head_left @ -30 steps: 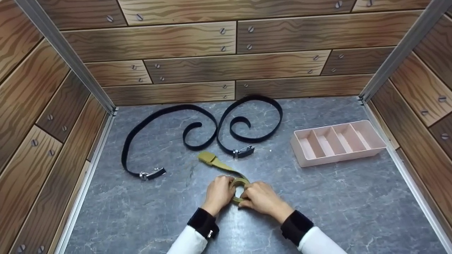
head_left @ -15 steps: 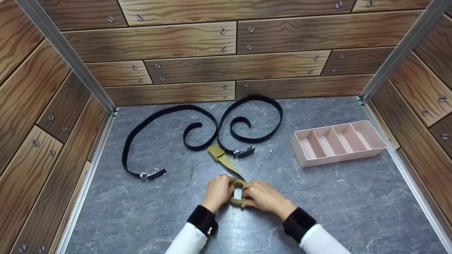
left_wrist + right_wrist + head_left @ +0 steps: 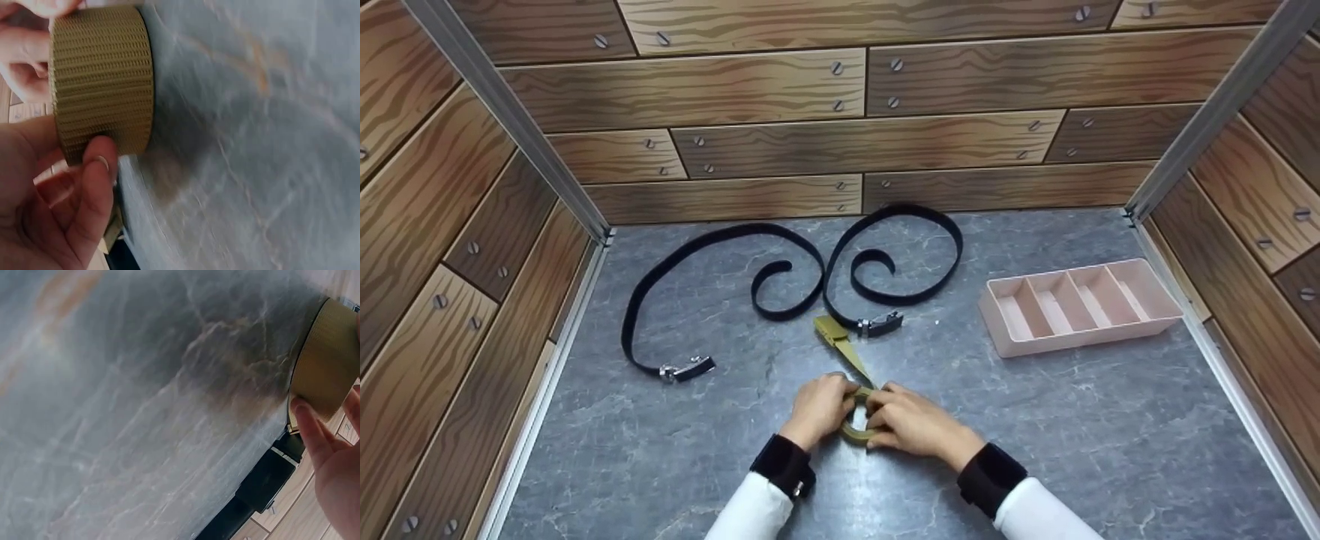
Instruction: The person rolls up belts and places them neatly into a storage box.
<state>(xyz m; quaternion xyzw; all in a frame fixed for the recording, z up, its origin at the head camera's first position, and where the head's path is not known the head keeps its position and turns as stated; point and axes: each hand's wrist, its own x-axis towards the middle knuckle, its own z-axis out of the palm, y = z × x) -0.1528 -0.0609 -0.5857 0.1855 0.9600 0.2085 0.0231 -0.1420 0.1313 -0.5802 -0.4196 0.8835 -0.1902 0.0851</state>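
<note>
An olive webbing belt (image 3: 851,355) is coiled into a ring between the two hands, standing on edge on the grey surface. Its buckle (image 3: 830,328) lies at the end of a short straight tail beyond the hands. My left hand (image 3: 819,409) grips the coil's left side; in the left wrist view thumb and fingers hold the ribbed coil (image 3: 104,84). From the right, my right hand (image 3: 919,424) pinches the coil's wall, fingers partly inside the ring. The right wrist view shows fingertips against the coil (image 3: 326,354). The inner fingertips are partly hidden.
Two black belts with metal buckles lie loosely curled behind the hands, a left belt (image 3: 636,300) and a right belt (image 3: 958,244). A pink divided tray (image 3: 1080,345) stands at the right. Wood-patterned walls (image 3: 765,142) enclose the surface on three sides.
The olive belt's buckle has slid right and closer to the right black belt's buckle, and the straight tail has shortened. Both hands still hold the coil, which has shifted slightly left and nearer.
</note>
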